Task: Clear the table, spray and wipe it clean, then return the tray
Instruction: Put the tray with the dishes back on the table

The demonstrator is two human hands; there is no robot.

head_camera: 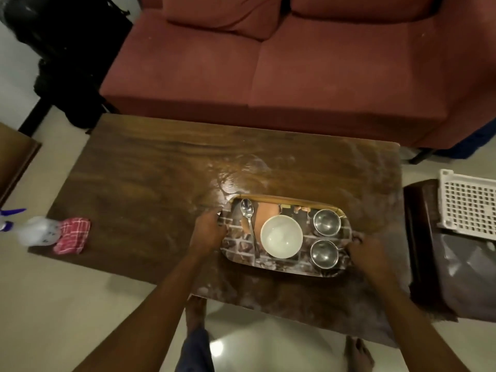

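The tray point(290, 267) lies near the table's point(147, 183) front edge. The left hand point(208, 232) grips its left end, and the right hand point(367, 253) apparently clasps its right end.

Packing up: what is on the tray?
A white bowl, a spoon and two steel cups sit on the tray; the tray surface beneath them is hidden.

Both hands, left point(208, 232) & right point(361, 251), grip tray point(236, 248) ends on table point(150, 178); bowl point(281, 236), spoon point(248, 218) aboard.
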